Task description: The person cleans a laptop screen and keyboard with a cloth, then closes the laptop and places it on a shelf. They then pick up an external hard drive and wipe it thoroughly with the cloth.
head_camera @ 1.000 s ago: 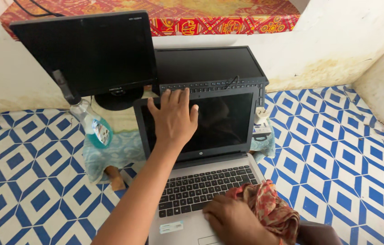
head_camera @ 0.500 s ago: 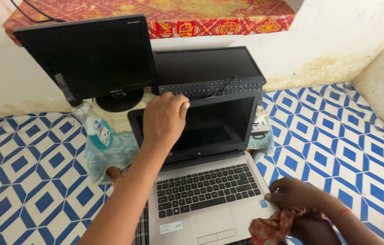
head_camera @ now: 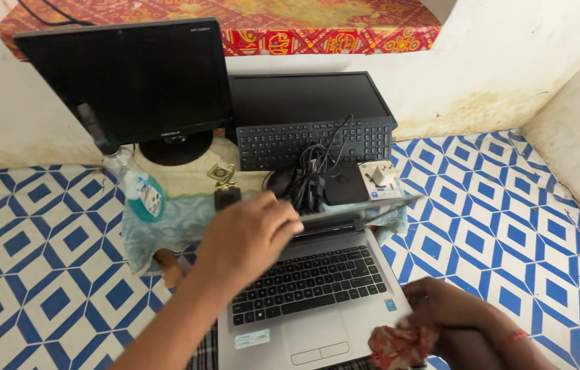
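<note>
Blue-and-white tiled floor point(head_camera: 43, 274), stained white wall behind. Laptop point(head_camera: 317, 288) at 6 o'clock, lid tipped far back, nearly flat. Left hand point(head_camera: 245, 240) clamped on lid's top edge, fingers curled over it. Right hand point(head_camera: 440, 305) at 5 o'clock, closed on a red cloth point(head_camera: 399, 346) beside laptop's front corner. Keyboard point(head_camera: 314, 140) and monitor point(head_camera: 122, 79) at 12 o'clock; spray bottle point(head_camera: 136, 188) at 9.

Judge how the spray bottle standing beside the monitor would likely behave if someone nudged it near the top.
The spray bottle looks tall and narrow with a trigger head, so it would probably tip rather than slide. It stands on a soft teal cloth, likely an unsteady footing. Only its lower part shows blue liquid, so it seems light.
</note>
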